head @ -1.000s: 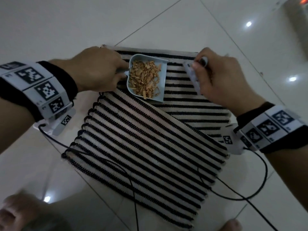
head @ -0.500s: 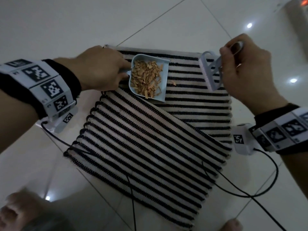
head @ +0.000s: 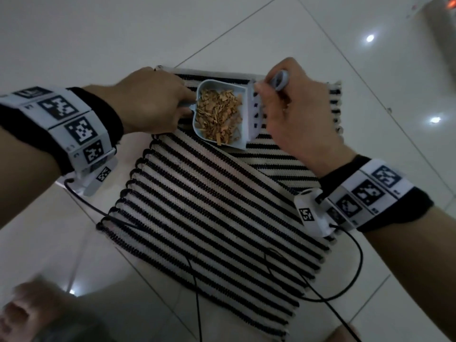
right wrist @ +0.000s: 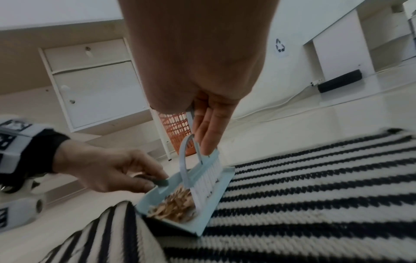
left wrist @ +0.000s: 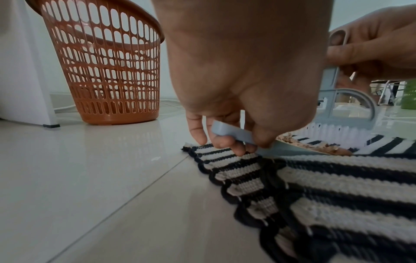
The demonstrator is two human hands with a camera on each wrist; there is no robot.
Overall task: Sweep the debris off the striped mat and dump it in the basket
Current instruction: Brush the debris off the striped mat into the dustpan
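- The left hand pinches the short handle of the pan, which lies on the far part of the mat, its open lip facing right.
- The right hand grips the handle of the brush; in the right wrist view the bristles stand at the pan's lip, touching it, with the brush's long axis along that lip.
- The debris, tan flakes, is heaped inside the pan; I see no loose flakes on the mat, though the hands hide a little of it.
- The basket stands on the floor beyond the mat's far left corner, well apart from the pan, on the left hand's side.
- So sweeping looks about done, and the carry falls to the left hand: from its grip the basket lies far and left, while the pan's lip points right, away from it.
- The pan would need to stay level, then turn lip-first over the rim.
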